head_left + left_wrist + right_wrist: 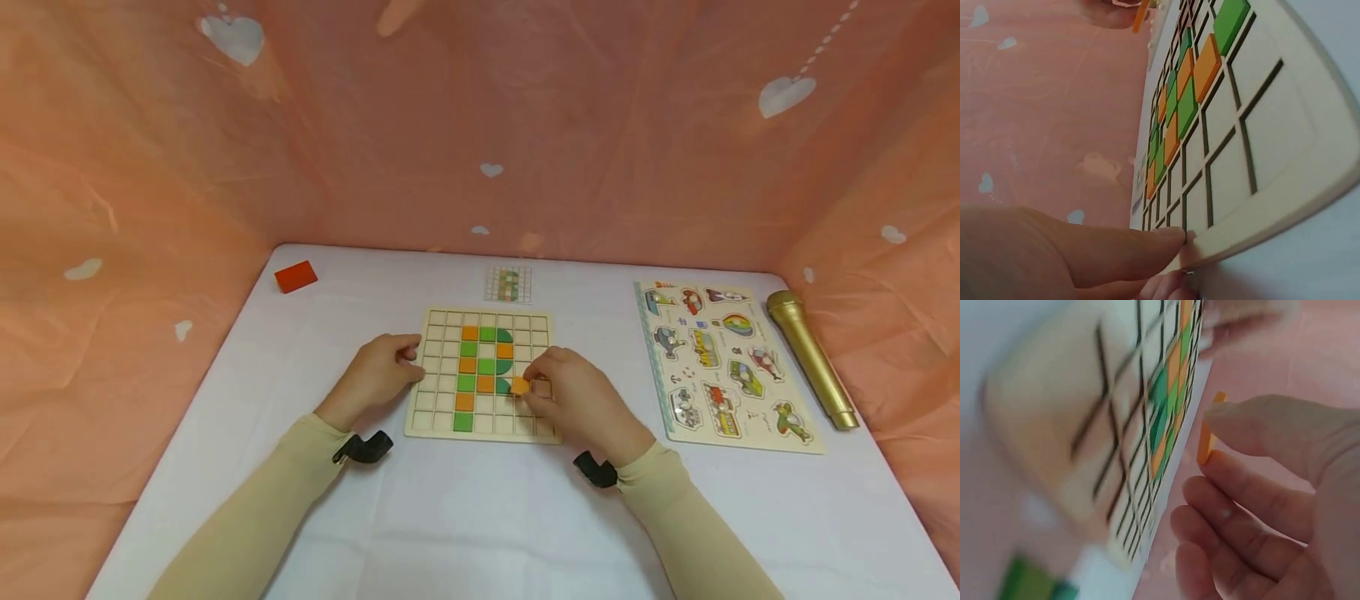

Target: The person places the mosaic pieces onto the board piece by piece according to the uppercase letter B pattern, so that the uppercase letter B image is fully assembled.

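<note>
A wooden grid board (442,423) lies on the table, with green and orange square tiles (464,383) and dark green rounded tiles (505,337) set in its cells. My right hand (581,396) pinches an orange square tile (1204,439) between thumb and forefinger, just above the board's right half; its other fingers are loosely curled. At the board's left edge, my left hand (378,375) grips the rim, the thumb (1154,245) on top and the curled fingers partly hidden below.
Behind the board lies a small pattern card (508,284). A red block (296,277) sits at the far left. On the right are a picture puzzle board (720,367) and a gold microphone (812,358). Orange cloth with hearts encloses the table's back and sides.
</note>
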A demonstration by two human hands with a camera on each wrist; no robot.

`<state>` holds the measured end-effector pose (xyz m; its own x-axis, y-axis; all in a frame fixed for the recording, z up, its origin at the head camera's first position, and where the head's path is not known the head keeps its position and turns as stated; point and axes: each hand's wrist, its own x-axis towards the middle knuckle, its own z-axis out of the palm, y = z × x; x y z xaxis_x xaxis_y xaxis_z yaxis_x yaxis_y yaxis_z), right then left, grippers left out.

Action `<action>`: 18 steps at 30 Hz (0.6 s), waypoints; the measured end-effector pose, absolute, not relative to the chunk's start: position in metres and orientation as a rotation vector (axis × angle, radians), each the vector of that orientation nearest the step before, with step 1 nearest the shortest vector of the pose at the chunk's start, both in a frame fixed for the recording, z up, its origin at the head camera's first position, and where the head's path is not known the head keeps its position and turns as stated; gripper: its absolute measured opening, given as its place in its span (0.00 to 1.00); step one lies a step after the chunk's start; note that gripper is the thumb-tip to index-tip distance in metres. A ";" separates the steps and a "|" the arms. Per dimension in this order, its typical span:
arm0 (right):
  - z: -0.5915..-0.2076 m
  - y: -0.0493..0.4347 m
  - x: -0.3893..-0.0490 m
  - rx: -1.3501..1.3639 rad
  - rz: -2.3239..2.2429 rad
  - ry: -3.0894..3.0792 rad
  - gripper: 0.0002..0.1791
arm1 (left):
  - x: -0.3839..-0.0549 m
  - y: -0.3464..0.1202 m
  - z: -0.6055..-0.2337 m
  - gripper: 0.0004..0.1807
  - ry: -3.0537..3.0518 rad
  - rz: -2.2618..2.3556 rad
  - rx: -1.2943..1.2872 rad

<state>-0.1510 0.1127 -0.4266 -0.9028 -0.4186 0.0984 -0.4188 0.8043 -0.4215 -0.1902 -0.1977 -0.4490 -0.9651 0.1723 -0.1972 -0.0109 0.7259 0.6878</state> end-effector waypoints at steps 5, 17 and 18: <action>-0.436 0.092 -0.137 0.808 0.649 -2.970 0.09 | -0.195 -0.196 -0.449 0.34 2.667 1.075 0.104; -0.446 0.074 -0.122 0.929 0.578 -2.901 0.04 | -0.196 -0.202 -0.452 0.35 2.616 1.135 0.029; -0.447 0.073 -0.122 0.928 0.575 -2.902 0.04 | -0.196 -0.202 -0.452 0.35 2.611 1.141 0.027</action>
<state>-0.1223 0.0734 -0.4469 -0.8199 -0.5526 0.1497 -0.5679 0.7520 -0.3345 -0.1962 -0.2023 -0.4522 -0.9575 0.1325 -0.2562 -0.0980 0.6860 0.7210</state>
